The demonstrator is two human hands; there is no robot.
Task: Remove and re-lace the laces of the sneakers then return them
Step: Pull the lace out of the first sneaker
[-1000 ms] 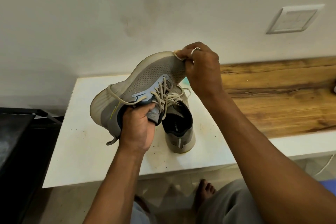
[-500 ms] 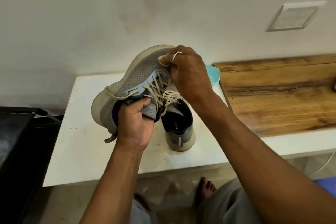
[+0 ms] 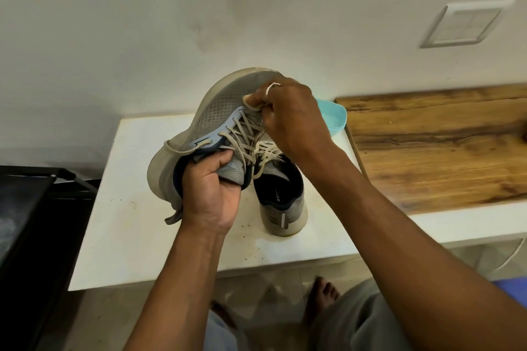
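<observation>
The right hand [image 3: 288, 120] has dropped from the toe to the lowest crossings, fingers pinched shut on the soft, limp lace [image 3: 245, 134], while the left hand [image 3: 212, 188] clamps the light, pliable sneaker [image 3: 216, 111] by its collar above the white table [image 3: 128, 208].

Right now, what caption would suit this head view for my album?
Left hand holds a grey sneaker up while right hand works its laces.

The left hand [image 3: 212, 194] holds 1 gray sneaker [image 3: 211, 120] up by its opening. The right hand [image 3: 291, 120] pinches the lace [image 3: 251, 102] near the toe. The other sneaker [image 3: 281, 196] sits on the white table [image 3: 128, 222].
</observation>
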